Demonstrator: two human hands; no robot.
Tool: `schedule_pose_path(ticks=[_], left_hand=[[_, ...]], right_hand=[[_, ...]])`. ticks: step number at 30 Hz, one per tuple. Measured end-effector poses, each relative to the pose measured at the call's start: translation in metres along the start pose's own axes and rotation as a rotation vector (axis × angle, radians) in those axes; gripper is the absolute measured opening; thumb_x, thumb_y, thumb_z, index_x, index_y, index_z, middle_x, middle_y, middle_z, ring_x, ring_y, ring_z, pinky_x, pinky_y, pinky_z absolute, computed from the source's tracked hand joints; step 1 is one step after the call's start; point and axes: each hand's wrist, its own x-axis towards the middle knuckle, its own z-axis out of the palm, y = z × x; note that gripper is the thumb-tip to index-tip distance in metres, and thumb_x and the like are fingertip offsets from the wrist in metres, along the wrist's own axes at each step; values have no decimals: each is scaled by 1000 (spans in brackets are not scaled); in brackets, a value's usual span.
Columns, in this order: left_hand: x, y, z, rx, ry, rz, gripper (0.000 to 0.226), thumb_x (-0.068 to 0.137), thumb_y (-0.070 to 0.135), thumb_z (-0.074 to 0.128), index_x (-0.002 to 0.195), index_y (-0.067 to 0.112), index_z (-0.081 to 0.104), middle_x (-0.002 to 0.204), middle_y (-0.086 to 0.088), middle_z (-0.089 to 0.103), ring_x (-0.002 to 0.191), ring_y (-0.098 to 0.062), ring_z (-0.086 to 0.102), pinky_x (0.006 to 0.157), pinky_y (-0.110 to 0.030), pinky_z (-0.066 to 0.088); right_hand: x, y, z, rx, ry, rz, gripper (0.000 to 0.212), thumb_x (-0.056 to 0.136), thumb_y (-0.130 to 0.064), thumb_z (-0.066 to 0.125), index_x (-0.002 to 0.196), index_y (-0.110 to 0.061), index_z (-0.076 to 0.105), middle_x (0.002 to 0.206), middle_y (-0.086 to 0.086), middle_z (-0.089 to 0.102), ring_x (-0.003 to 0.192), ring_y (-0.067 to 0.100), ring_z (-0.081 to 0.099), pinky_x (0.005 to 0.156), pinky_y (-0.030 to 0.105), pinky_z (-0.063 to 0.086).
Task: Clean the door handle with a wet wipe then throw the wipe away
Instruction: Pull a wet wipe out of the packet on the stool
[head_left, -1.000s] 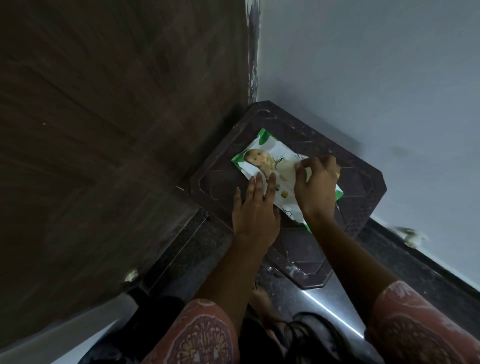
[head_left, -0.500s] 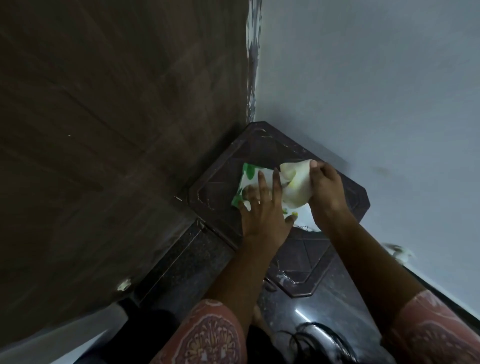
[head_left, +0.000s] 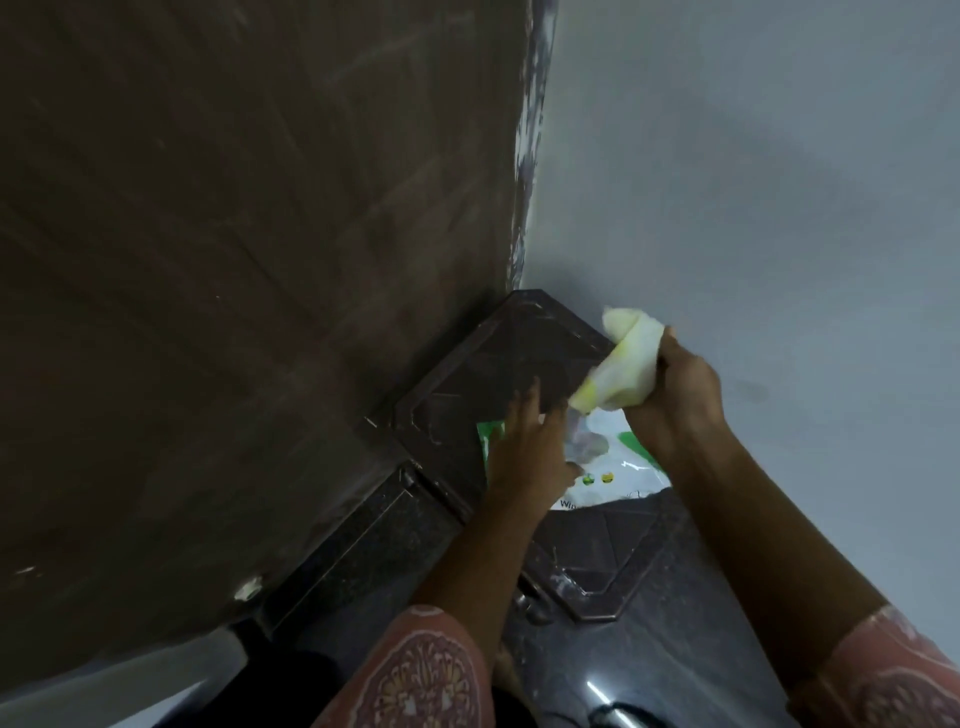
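A white wet wipe (head_left: 626, 366) is gripped in my right hand (head_left: 675, 400), lifted above the pack and trailing down toward its opening. The white and green wipe pack (head_left: 608, 467) lies on a dark brown plastic stool (head_left: 519, 353). My left hand (head_left: 530, 447) presses flat on the pack's left part, fingers spread. The dark wooden door (head_left: 234, 260) fills the left side; no handle is in view.
A pale grey wall (head_left: 753, 182) stands on the right, meeting the door at the corner behind the stool. Below is dark polished floor (head_left: 597, 670) with a light streak. My patterned sleeves show at the bottom edge.
My right hand has pulled a wipe out of the pack and lifted it up and to the right. My left hand stayed pressed on the pack.
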Motion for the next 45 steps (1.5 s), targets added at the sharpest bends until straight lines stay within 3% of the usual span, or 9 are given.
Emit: schedule_pose_path(ticks=[4, 7, 11, 17, 22, 27, 35, 41, 45], left_hand=[[-13, -8, 29, 147, 144, -74, 111, 63, 58, 73, 146, 26, 5, 155, -8, -10, 141, -34, -1, 106, -63, 21], [-20, -7, 52, 215, 269, -157, 129, 35, 70, 78, 140, 17, 25, 151, -15, 23, 133, -39, 30, 86, -69, 38], [-18, -2, 75, -238, 626, 26, 103, 58, 77, 60, 131, 11, 30, 136, -18, 44, 122, -28, 44, 89, -46, 50], [-12, 26, 51, -952, 527, 132, 72, 71, 24, 74, 132, 5, 41, 124, -14, 53, 102, -11, 58, 72, -6, 46], [-4, 4, 58, -757, 493, 34, 27, 85, 29, 52, 91, 7, 67, 88, -8, 67, 71, -18, 68, 61, -35, 55], [-1, -6, 59, -559, 471, -69, 18, 90, 7, 54, 101, -3, 64, 95, -18, 66, 66, -14, 64, 54, -11, 49], [11, 10, 57, 97, 243, 13, 29, 95, 15, 46, 123, 14, 46, 128, -9, 43, 117, -23, 44, 92, -29, 40], [28, 16, 42, 495, 271, -70, 14, 49, 29, 75, 46, 23, 63, 58, 10, 57, 53, -3, 53, 40, -21, 26], [25, 19, 26, 423, 193, -52, 16, 63, 20, 49, 48, 22, 54, 43, 8, 51, 40, -3, 49, 36, -17, 24]], right_hand=[[-3, -11, 3, 101, 33, 15, 37, 101, -29, 29, 85, -7, 54, 67, 10, 50, 58, 19, 51, 57, 32, 44], [-4, -15, 2, 235, 45, 58, 37, 101, -30, 31, 74, -11, 48, 44, 3, 47, 36, 11, 45, 41, 20, 38], [3, -15, -11, 317, 12, 55, 40, 101, -30, 30, 65, -13, 39, 36, -2, 28, 36, 10, 26, 41, 22, 28], [12, 6, -31, 261, 117, 44, 42, 101, -28, 33, 65, -11, 48, 39, -1, 42, 33, 7, 28, 40, 20, 29], [15, 8, -42, 239, 250, 30, 34, 99, -24, 39, 69, -13, 51, 45, 2, 54, 36, 11, 41, 43, 22, 37], [21, -3, -51, 340, 238, -15, 33, 98, -27, 42, 67, -16, 45, 49, 0, 42, 32, 11, 38, 49, 22, 32], [14, -15, -56, 137, 270, -138, 29, 99, -25, 41, 71, -18, 44, 55, -2, 38, 30, 5, 37, 46, 21, 31], [-1, -14, -56, 11, 183, -153, 24, 98, -25, 42, 76, -17, 49, 61, 0, 47, 47, 11, 48, 56, 34, 43], [-9, -12, -59, -54, 87, -146, 20, 98, -26, 41, 89, -12, 52, 68, 6, 55, 52, 14, 50, 42, 20, 44]])
